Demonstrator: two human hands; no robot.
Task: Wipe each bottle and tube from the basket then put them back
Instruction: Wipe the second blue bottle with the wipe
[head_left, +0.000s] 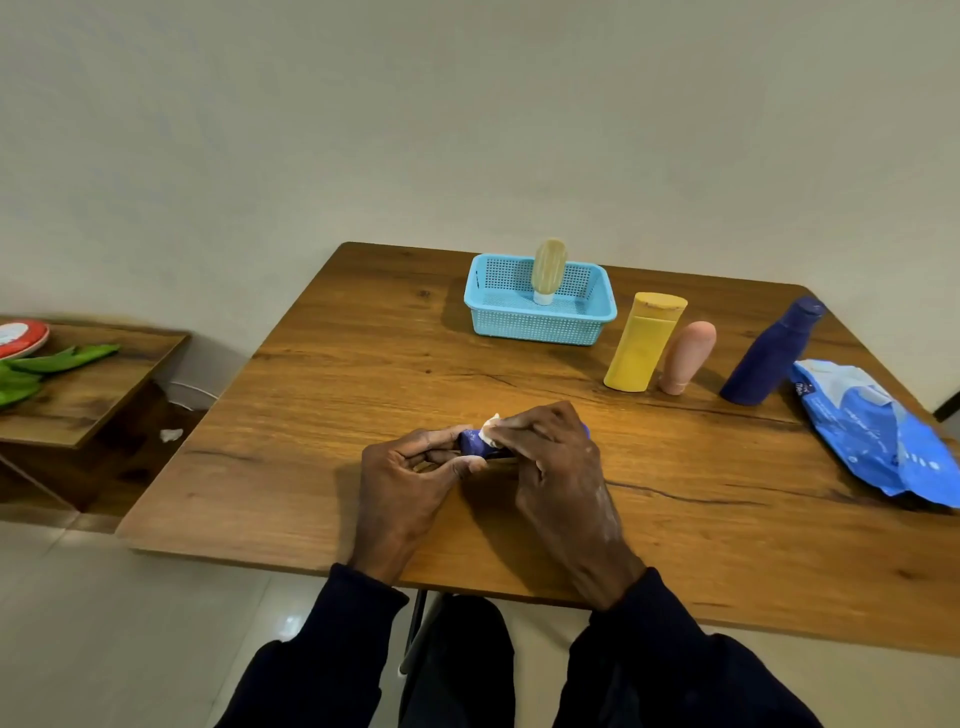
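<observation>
At the middle of the wooden table (322, 405), my left hand (410, 483) grips one end of a small purple tube (471, 442). My right hand (556, 467) pinches a white wipe (491, 430) against the tube; most of the tube is hidden under my fingers. A light blue mesh basket (540, 322) stands at the far side with a beige tube (548, 270) upright in it. To its right stand a yellow bottle (644, 348), a pink tube (688, 358) and a dark blue bottle (769, 358).
A blue wipes packet (878, 436) lies at the table's right edge. A lower side table (78, 395) on the left holds a red plate (21, 338) and green vegetables (47, 364). A scrap of white tissue (170, 434) lies on the floor.
</observation>
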